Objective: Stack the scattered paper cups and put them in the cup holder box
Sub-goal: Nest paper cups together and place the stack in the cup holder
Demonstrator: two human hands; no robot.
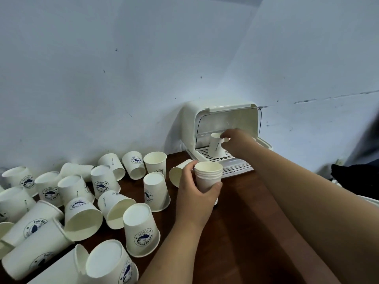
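Dark table (242,222): left hand (194,189) grips cup stack (208,175); right hand (238,138) holds cup (215,145) inside holder box (190,119).

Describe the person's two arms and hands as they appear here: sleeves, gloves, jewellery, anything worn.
Both arms are bare as far as the frame shows them, with no sleeve in sight. The left hand and right hand wear no gloves. No watch, bracelet or ring shows on either wrist or on the visible fingers. The nails look short and unpainted, though the picture is soft.

Single head view, close, angled forward-down at table (235,232), wall (123,68) behind.
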